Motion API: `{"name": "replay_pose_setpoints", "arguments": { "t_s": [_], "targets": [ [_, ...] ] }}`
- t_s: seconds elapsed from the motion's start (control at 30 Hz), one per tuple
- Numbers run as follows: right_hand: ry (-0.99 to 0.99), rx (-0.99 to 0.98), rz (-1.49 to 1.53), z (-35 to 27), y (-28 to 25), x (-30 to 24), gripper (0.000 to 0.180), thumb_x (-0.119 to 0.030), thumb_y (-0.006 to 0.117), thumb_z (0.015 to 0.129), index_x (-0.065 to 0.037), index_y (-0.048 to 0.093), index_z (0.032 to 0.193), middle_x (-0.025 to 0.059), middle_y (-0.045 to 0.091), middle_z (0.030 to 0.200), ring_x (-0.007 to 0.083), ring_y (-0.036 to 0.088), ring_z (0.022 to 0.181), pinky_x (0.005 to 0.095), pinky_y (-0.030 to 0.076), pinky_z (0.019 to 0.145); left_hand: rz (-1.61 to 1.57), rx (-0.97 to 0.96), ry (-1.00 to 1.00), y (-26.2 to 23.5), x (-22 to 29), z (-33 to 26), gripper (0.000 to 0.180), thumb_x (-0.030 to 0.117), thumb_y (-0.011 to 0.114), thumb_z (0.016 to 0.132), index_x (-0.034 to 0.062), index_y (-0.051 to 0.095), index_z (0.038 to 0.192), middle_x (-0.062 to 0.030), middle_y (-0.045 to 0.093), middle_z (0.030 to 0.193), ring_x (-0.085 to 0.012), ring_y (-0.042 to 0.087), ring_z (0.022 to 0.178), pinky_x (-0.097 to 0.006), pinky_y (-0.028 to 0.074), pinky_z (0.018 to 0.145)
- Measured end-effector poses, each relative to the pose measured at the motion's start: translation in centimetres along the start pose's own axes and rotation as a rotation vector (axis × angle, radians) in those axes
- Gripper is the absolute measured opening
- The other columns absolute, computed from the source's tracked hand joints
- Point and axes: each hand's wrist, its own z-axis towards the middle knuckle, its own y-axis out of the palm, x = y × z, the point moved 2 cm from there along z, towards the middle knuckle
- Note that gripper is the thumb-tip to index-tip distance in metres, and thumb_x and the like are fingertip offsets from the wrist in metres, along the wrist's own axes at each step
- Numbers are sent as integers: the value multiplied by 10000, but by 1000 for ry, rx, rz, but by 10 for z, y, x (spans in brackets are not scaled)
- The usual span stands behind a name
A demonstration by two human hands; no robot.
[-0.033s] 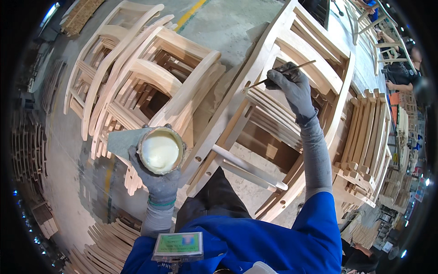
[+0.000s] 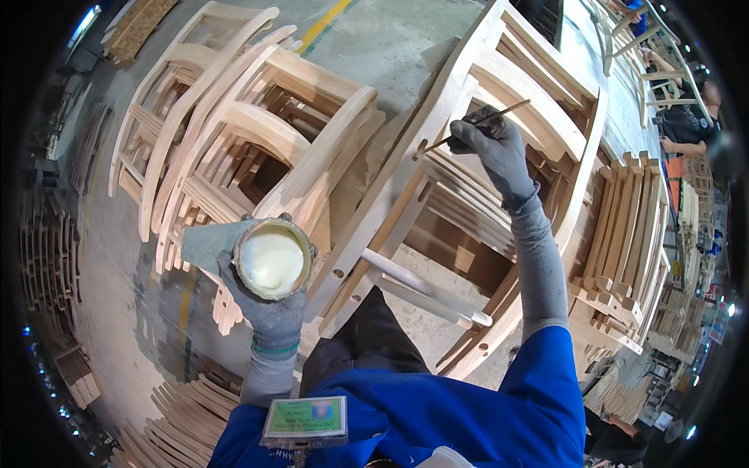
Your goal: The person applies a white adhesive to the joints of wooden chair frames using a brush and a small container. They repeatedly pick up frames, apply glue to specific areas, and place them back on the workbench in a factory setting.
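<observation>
over chair frame, right hand angles brush (tip down-left).

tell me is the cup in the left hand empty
No, the cup held by the left hand is filled nearly to its rim with a pale creamy liquid.

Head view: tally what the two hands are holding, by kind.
Tin of pale cream paste, in left hand: 1
Grey card, in left hand: 1
Thin stick, in right hand: 1
Total: 3
</observation>
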Motion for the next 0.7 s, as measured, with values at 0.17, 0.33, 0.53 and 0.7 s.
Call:
{"name": "replay_pose_setpoints", "arguments": {
  "t_s": [0.17,0.33,0.53,0.7],
  "targets": [
    [-124,82,-173,3,5,-5,145,-173,672,828,-36,626,821,55,651,726,131,631,639,263,513,608,-182,32,-125,14,5,7,607,527,381,913,131,337,1372,-254,439,1284,-356,562,1022,-489,493,866],
    [-434,-177,-636,-21,16,-26,115,-170,642,815,-62,610,839,108,640,762,279,638,708,339,493,620,-537,55,-340,24,24,13,604,511,413,903,123,354,1362,-261,453,1264,-356,568,1000,-484,496,856],
    [-509,-154,-605,-18,1,-22,100,-37,652,802,-20,639,900,85,638,824,187,635,755,277,499,665,-1004,19,-563,33,28,19,585,470,459,891,113,380,1347,-260,460,1257,-360,566,1005,-476,495,856],
    [-453,-219,-650,-22,6,-26,117,-92,679,789,-35,626,876,77,649,820,199,643,731,285,512,650,-866,-19,-458,34,22,17,548,422,476,899,102,386,1335,-250,451,1269,-370,550,1039,-486,495,861]
  ]
}}
